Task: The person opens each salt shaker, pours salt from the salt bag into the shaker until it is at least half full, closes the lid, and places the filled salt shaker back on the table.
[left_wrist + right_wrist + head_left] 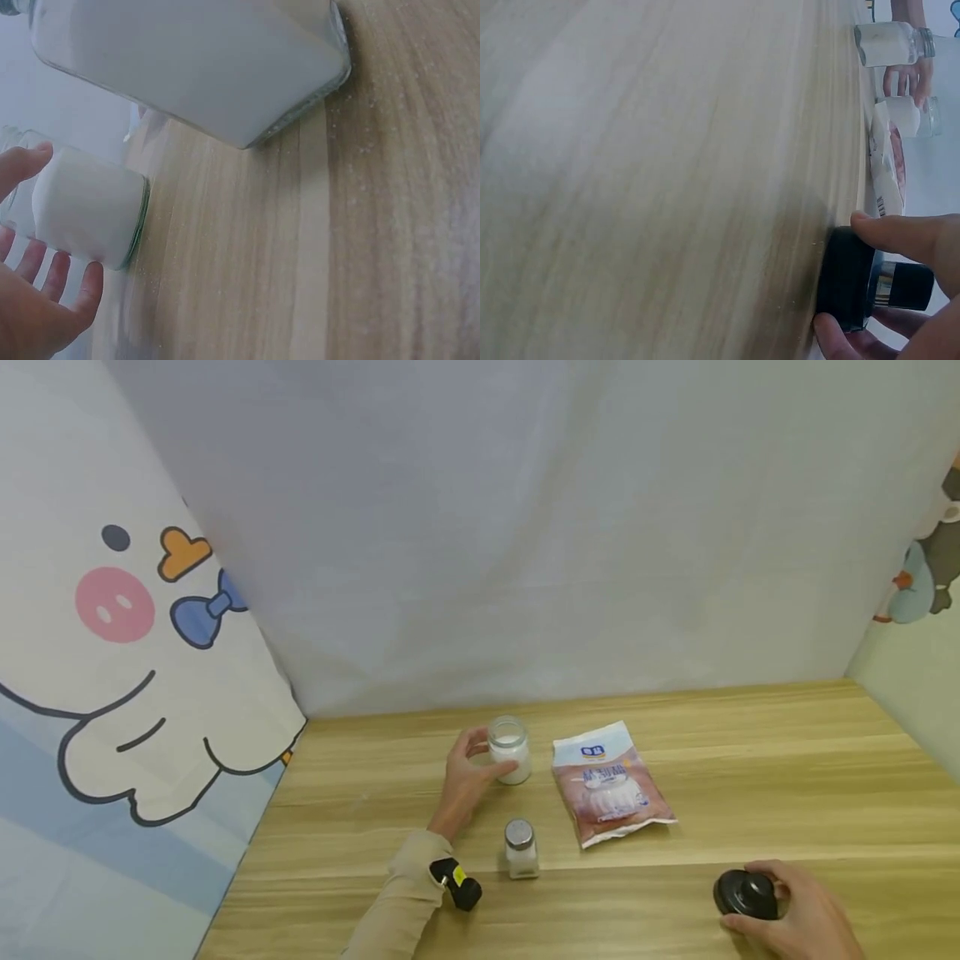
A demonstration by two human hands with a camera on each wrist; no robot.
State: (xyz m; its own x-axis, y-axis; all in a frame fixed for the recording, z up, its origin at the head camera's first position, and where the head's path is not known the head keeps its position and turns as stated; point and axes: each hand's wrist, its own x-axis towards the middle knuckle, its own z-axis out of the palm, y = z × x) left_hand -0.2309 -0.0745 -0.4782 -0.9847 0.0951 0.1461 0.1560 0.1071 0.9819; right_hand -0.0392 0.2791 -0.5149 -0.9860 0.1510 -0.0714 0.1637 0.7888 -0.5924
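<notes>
My left hand (468,777) holds an uncapped glass jar (510,760) partly filled with white grains, thumb at its front and fingers round its side. In the left wrist view the jar (90,206) stands between thumb and fingers. At the table's front right, my right hand (806,914) grips a round black lid (738,897) with a knob on top. The right wrist view shows thumb and fingers at the rim of this lid (846,277), which rests on the table. A glass shaker (521,852) with a metal top, holding white grains, stands nearer than the jar.
A pink-and-white packet (611,785) lies flat right of the jar. Scattered white grains dot the wooden table (375,187). A pale curtain (570,568) hangs along the back edge, with a cartoon-printed cloth (150,693) on the left.
</notes>
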